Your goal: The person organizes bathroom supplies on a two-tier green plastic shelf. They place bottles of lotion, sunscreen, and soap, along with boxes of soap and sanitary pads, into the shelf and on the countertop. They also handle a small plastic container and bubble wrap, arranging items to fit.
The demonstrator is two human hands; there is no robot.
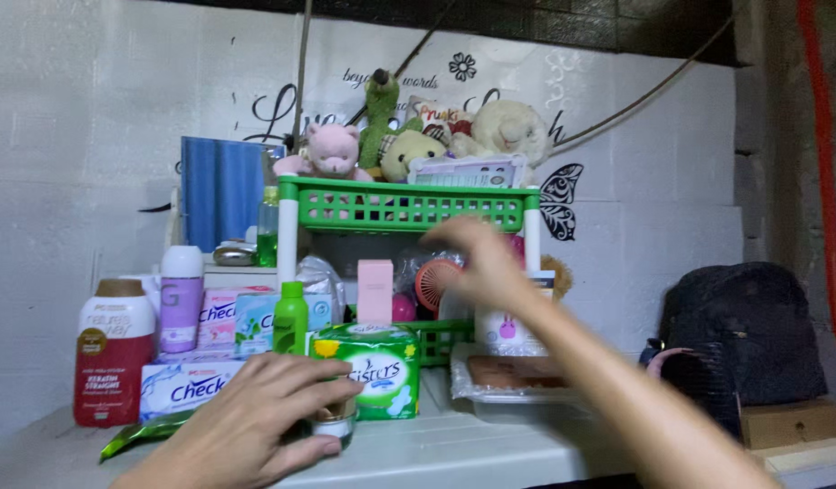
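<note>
My left hand [246, 424] rests low on the white table [454, 448], fingers curled around a small jar [335, 423] with a pale lid. My right hand [477, 263] is raised and blurred in front of the green plastic basket rack [400, 206], fingers spread, holding nothing that I can see. It hovers near a small round pink fan [430, 283] and a pink box [374, 292] on the rack's lower shelf. A green packet of pads [373, 367] stands just behind the jar.
Left of the rack stand a red bottle [113, 362], a lilac bottle [181, 299], a green bottle [290, 317] and blue-and-white boxes [187, 385]. Plush toys [418, 136] fill the top basket. A wrapped tray [509, 376] and a black backpack [753, 330] lie right.
</note>
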